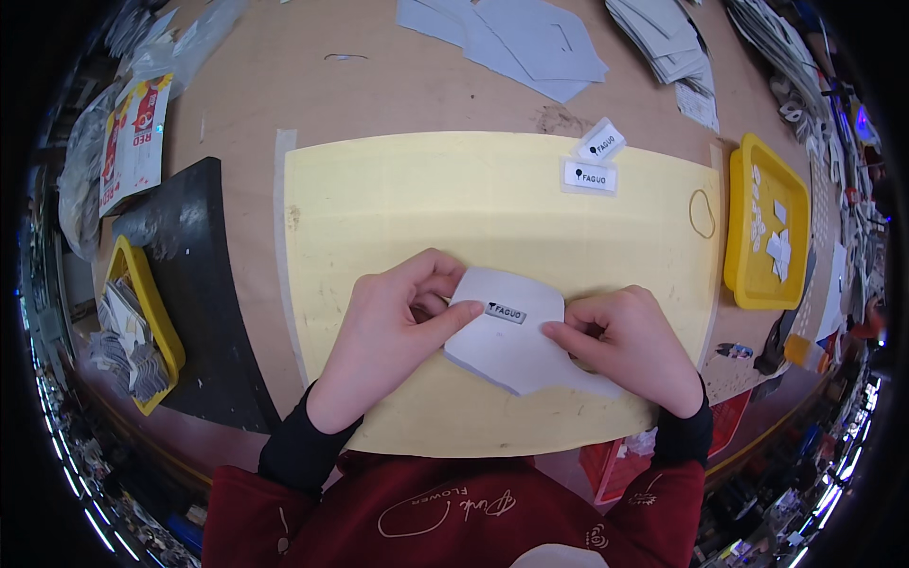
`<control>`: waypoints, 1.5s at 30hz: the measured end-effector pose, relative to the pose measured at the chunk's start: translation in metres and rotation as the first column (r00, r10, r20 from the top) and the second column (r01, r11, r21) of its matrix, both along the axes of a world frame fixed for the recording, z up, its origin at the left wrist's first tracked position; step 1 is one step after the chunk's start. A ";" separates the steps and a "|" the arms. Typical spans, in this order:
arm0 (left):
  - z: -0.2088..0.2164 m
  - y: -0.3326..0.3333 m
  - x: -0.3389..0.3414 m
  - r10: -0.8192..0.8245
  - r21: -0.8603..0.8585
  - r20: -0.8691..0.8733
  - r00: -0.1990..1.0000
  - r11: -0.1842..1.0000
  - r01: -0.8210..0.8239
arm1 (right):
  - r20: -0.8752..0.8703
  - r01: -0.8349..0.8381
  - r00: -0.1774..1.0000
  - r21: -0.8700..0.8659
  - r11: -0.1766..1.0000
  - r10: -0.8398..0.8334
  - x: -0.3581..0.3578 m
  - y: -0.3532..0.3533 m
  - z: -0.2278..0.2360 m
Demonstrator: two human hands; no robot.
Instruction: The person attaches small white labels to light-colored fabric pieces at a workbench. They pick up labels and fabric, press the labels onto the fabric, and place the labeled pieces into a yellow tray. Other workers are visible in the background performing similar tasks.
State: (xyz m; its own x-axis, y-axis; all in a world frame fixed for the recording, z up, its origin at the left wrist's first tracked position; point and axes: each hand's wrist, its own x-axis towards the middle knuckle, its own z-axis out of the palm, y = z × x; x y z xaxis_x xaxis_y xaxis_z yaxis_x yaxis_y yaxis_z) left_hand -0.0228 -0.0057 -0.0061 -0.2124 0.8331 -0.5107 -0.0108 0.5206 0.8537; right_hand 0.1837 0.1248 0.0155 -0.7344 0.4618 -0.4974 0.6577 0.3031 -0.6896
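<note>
A stack of pale grey cut panels (516, 352) lies on the yellow sheet (398, 204) in front of me. A small grey label with dark print (506, 313) sits on the top panel. My left hand (402, 317) grips the panel's left edge, its thumb on top beside the label's left end. At the right edge, my right hand (625, 341) pinches the panels between thumb and curled fingers. Two white label pieces with dark print, one upper (600, 144) and one lower (590, 177), lie at the sheet's far right.
A yellow tray (739, 227) with white scraps stands at right, near a rubber band (702, 214). Another yellow tray (156, 312) holds cut pieces at left, by a black board (204, 284). Grey panels (530, 47) lie at the back. A red basket (606, 473) sits below the table edge.
</note>
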 end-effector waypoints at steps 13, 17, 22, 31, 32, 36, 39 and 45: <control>-0.002 -0.002 0.011 0.031 0.034 -0.195 0.980 0.999 -0.024 | 0.017 0.002 1.000 0.058 0.998 -0.003 -0.001 -0.003 -0.003; -0.002 -0.003 0.016 0.043 0.068 -0.248 0.968 0.997 -0.027 | 0.021 0.010 1.000 0.058 0.998 -0.011 -0.001 -0.003 -0.003; -0.002 -0.004 0.020 0.059 0.102 -0.307 0.950 0.994 -0.029 | 0.045 0.009 0.999 0.056 0.998 -0.012 -0.002 -0.003 -0.003; -0.004 -0.005 0.024 0.059 0.142 -0.371 0.927 0.990 -0.006 | 0.033 0.007 0.999 0.075 0.997 -0.009 -0.002 -0.003 -0.005; -0.004 -0.005 0.024 0.056 0.142 -0.373 0.926 0.990 -0.002 | 0.031 0.009 0.999 0.077 0.997 -0.011 -0.002 -0.003 -0.005; -0.005 -0.005 0.024 0.052 0.150 -0.389 0.920 0.989 0.007 | 0.018 0.011 1.000 0.099 0.995 -0.013 -0.002 -0.004 -0.004; -0.005 -0.005 0.024 0.045 0.154 -0.406 0.913 0.988 0.019 | 0.101 -0.033 0.995 0.114 0.993 0.021 -0.002 -0.004 -0.002; -0.003 -0.005 0.024 0.018 0.102 -0.400 0.916 0.994 0.025 | 0.102 -0.037 0.994 0.121 0.992 0.025 -0.003 -0.004 -0.002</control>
